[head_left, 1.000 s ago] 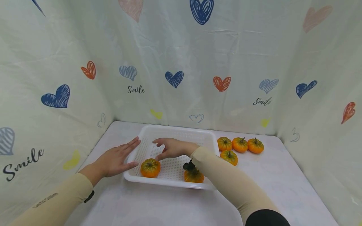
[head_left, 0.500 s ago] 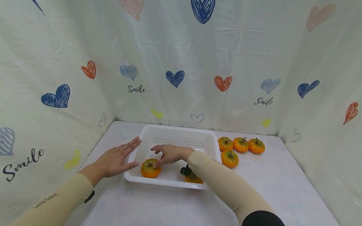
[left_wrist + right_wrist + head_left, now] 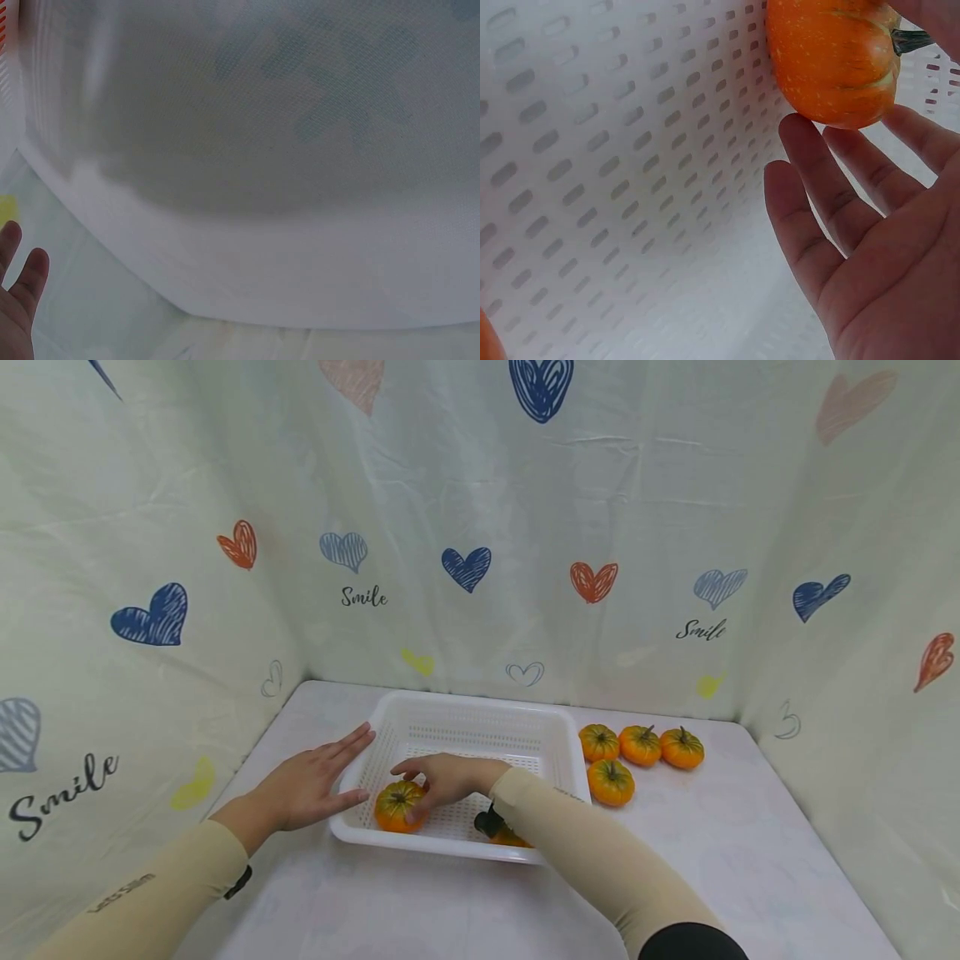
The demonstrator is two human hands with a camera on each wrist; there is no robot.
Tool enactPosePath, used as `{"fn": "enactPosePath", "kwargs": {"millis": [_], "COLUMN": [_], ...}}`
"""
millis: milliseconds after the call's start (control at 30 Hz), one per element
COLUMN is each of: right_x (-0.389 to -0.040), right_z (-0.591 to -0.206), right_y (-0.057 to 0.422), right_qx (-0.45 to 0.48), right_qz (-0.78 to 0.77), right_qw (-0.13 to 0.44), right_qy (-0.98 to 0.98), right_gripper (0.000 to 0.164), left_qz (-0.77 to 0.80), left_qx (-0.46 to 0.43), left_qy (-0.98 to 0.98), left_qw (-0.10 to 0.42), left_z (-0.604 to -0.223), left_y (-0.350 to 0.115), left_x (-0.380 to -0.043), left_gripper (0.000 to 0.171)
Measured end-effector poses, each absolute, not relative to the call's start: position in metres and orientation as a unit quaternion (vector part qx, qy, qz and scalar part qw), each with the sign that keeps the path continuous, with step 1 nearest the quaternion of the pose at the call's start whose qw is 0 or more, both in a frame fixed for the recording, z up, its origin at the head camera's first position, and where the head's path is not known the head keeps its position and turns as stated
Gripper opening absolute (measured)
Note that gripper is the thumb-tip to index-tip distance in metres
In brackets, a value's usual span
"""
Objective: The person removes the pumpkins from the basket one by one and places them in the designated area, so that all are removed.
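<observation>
My right hand (image 3: 442,781) reaches over a small orange pumpkin (image 3: 393,810) in the left front of a white perforated basket (image 3: 472,852). The thumb lies at the pumpkin's right side and the fingers bend over behind it. In the right wrist view, spread fingers (image 3: 814,195) come up to the edge of the pumpkin (image 3: 832,67), and the thumb overlaps its top near the green stem. With fingers straight, my left hand (image 3: 311,785) rests along the basket's left rim; two of its fingertips (image 3: 34,266) enter the left wrist view.
A second pumpkin (image 3: 510,837) sits in the basket's front right, partly hidden by the right sleeve and a black wrist camera (image 3: 487,821). Several more pumpkins (image 3: 611,782) stand on the white table (image 3: 712,843) right of the basket. A heart-printed curtain (image 3: 525,627) encloses the back and sides.
My right hand has moved down and toward the front left, from beside the pumpkin to around it. The left hand has stayed at the basket's rim. The pumpkins have not moved.
</observation>
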State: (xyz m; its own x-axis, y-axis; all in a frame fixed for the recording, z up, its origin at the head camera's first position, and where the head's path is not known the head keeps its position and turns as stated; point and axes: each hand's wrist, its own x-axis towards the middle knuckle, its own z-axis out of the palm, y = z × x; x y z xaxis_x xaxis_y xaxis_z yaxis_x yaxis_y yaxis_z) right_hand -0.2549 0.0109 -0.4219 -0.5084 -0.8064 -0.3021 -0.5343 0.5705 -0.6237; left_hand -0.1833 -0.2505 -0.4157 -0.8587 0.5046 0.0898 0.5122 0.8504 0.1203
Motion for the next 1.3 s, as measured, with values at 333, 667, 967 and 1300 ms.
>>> {"fn": "enactPosePath", "kwargs": {"millis": [333, 667, 967, 1300], "right_x": [-0.251, -0.251, -0.258, -0.273], "right_z": [-0.425, -0.427, -0.418, -0.389], "right_y": [0.011, 0.011, 0.013, 0.03], "right_qx": [-0.411, -0.414, -0.415, -0.387], "right_qz": [-0.222, -0.216, -0.224, -0.246], "right_qw": [0.29, 0.28, 0.244, 0.209], "right_qy": [0.835, 0.839, 0.847, 0.864], "right_gripper": [0.077, 0.075, 0.073, 0.077], "left_qz": [-0.072, -0.068, -0.075, -0.07], "left_qx": [-0.267, -0.271, -0.282, -0.277], "left_qy": [-0.961, -0.959, -0.955, -0.957], "left_qw": [0.032, 0.037, 0.051, 0.041], "left_z": [-0.414, -0.417, -0.416, -0.414], "left_y": [-0.25, -0.251, -0.252, -0.251], "left_x": [-0.182, -0.184, -0.184, -0.184], "left_gripper": [0.084, 0.084, 0.083, 0.085]}}
